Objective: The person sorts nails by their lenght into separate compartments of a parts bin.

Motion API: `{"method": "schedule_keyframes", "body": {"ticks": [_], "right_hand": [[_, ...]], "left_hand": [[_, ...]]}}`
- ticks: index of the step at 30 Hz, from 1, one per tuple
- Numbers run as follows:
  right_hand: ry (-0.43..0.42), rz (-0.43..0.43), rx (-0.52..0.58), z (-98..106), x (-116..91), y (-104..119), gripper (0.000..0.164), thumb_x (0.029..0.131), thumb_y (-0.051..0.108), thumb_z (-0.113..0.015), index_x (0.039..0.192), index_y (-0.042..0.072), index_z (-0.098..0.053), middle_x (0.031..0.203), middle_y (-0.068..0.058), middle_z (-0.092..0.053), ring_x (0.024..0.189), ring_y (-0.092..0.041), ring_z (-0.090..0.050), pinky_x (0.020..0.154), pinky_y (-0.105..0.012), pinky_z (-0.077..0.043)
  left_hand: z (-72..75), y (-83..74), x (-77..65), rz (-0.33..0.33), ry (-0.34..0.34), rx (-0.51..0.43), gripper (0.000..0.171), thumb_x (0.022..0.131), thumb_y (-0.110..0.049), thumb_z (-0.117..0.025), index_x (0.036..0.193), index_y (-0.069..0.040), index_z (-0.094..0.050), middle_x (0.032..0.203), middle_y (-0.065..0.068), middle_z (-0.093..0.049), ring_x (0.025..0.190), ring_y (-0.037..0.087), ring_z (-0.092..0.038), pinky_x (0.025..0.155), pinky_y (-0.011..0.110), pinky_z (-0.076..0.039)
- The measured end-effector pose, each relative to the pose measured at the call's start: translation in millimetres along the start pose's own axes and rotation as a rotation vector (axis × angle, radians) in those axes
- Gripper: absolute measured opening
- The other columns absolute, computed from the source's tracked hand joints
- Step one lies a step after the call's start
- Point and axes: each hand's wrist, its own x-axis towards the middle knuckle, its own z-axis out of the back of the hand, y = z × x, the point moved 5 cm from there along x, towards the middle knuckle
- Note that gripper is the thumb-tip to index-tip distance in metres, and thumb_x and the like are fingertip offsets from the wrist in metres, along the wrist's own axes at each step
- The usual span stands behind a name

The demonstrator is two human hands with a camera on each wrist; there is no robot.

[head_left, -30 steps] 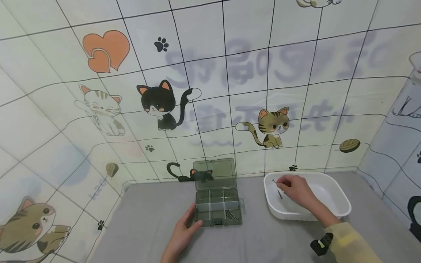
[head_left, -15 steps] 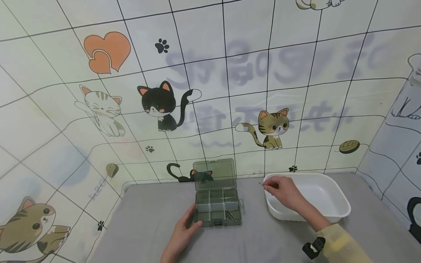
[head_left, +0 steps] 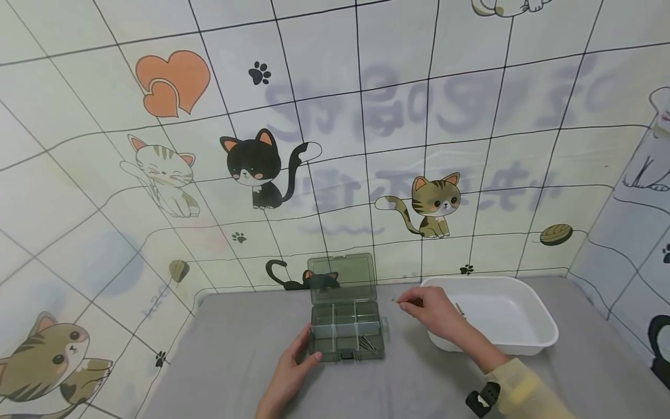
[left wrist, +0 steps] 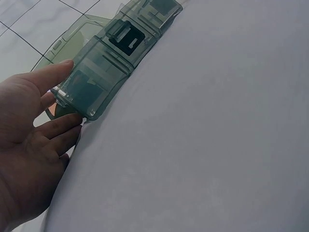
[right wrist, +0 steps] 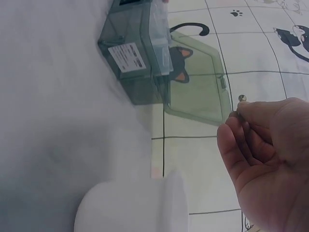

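Right hand (head_left: pixel 430 308): thumb and fingertips pinched narrow on one small screw (right wrist: pixel 243 98), in the space between box and tub, with the forearm crossing the tub's near edge.
Pinched screw: barely a speck from the head camera; the right wrist camera shows its round, shiny head poking out past the thumb, the rest hidden by the fingers.
Left hand (head_left: pixel 290 364): holds the near left corner of the box between thumb and fingers; the left wrist camera shows the thumb against the front and the fingertips at the end.
Green box (head_left: pixel 345 329): just right of the left hand, a little apart from the right hand's fingertips.
Lid (head_left: pixel 342 278): raised open, beyond both hands.
Loose screws (head_left: pixel 367 343): in the box's front compartment farthest from the left hand; only the head camera looks down on them.
Black latch (left wrist: pixel 128 38): on the box front, to the right of the left thumb.
Paper label (right wrist: pixel 128 57): on the end facing the right hand, readable as a label only from the right wrist.
White tub (head_left: pixel 502 314): below and right of the right hand; a small piece lies inside, beside that hand.
Grey surface (head_left: pixel 235 343): under everything, both hands above it.
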Motion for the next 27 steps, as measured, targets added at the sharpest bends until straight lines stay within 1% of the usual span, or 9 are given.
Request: {"method": "schedule_keyframes", "body": {"ticks": [3, 10, 17, 21, 27], "right_hand": [[0.015, 0.021, 0.016, -7, 2, 2, 0.007, 0.096, 0.006, -0.072, 0.100, 0.005, -0.077, 0.095, -0.001, -0.074, 0.081, -0.012, -0.065, 0.065, -0.026, -0.054], [0.010, 0.055, 0.023, -24, 2, 5, 0.007, 0.094, 0.004, -0.072, 0.098, 0.005, -0.078, 0.092, 0.001, -0.074, 0.078, -0.010, -0.065, 0.065, -0.026, -0.054], [0.045, 0.074, 0.041, -41, 3, 7, 0.008, 0.095, 0.004, -0.071, 0.099, 0.000, -0.076, 0.091, 0.000, -0.073, 0.079, -0.008, -0.064, 0.066, -0.025, -0.054], [0.056, 0.090, 0.061, -50, 2, 10, 0.006, 0.095, 0.003, -0.071, 0.098, 0.002, -0.076, 0.089, 0.000, -0.073, 0.077, -0.006, -0.064, 0.065, -0.025, -0.055], [0.061, 0.137, 0.054, -63, -1, 16, 0.005, 0.093, 0.002, -0.073, 0.094, 0.005, -0.077, 0.088, 0.000, -0.074, 0.078, -0.005, -0.065, 0.068, -0.024, -0.055]], "left_hand": [[-0.4, 1.5, 1.0, 0.007, 0.003, 0.004, 0.072, 0.097, -0.023, -0.073, 0.157, -0.004, -0.039, 0.158, 0.024, -0.039, 0.148, 0.042, -0.033, 0.119, 0.060, -0.023], [-0.8, 2.6, 1.5, 0.008, 0.005, 0.004, 0.072, 0.097, -0.025, -0.072, 0.157, -0.004, -0.039, 0.158, 0.024, -0.039, 0.148, 0.042, -0.032, 0.119, 0.060, -0.022], [-0.5, 3.2, 2.0, 0.011, 0.006, 0.006, 0.072, 0.098, -0.025, -0.072, 0.158, -0.005, -0.039, 0.159, 0.024, -0.038, 0.148, 0.042, -0.032, 0.119, 0.060, -0.022], [-0.1, 1.8, 0.8, 0.006, 0.008, 0.012, 0.071, 0.097, -0.024, -0.072, 0.157, -0.005, -0.039, 0.158, 0.024, -0.039, 0.148, 0.042, -0.032, 0.119, 0.059, -0.023], [0.3, -0.4, -1.1, -0.006, 0.007, 0.008, 0.071, 0.097, -0.021, -0.073, 0.157, -0.004, -0.039, 0.158, 0.023, -0.040, 0.148, 0.040, -0.033, 0.119, 0.059, -0.023]]}}
